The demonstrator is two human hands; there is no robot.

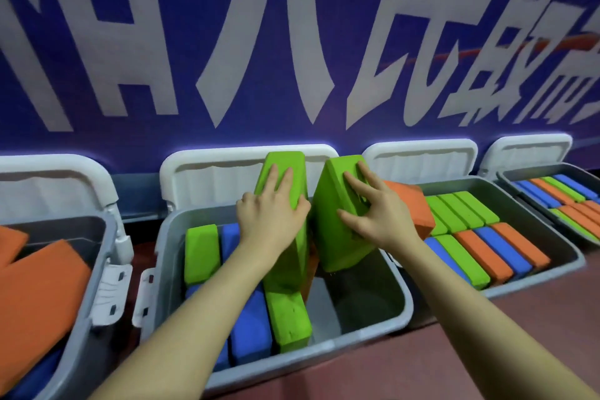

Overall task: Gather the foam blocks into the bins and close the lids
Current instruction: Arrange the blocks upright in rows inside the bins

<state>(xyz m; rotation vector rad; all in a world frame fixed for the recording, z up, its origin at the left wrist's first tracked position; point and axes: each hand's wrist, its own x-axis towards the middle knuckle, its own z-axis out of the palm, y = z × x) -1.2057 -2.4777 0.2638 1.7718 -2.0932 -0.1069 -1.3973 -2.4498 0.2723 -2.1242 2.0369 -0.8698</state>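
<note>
The middle grey bin (401,305) stands with its white lid (207,172) open against the wall. Inside it, blue blocks (251,328) and green blocks (201,250) are packed along the left side. My left hand (271,214) grips a tilted green block (285,162) over the bin, fingers across its narrow face. My right hand (373,211) grips a second green block (334,237) beside it, fingertips dug into its broad face. An orange block (412,204) lies tilted on the bin's right rim, behind my right hand. Another green block (289,318) stands on edge in the bin.
A left bin (94,273) holds orange blocks (42,282), lid open. To the right, a bin (516,204) is packed with green, orange and blue blocks; a further filled bin (519,172) stands at the far right. All sit on a dark red floor (422,360) along a blue banner wall.
</note>
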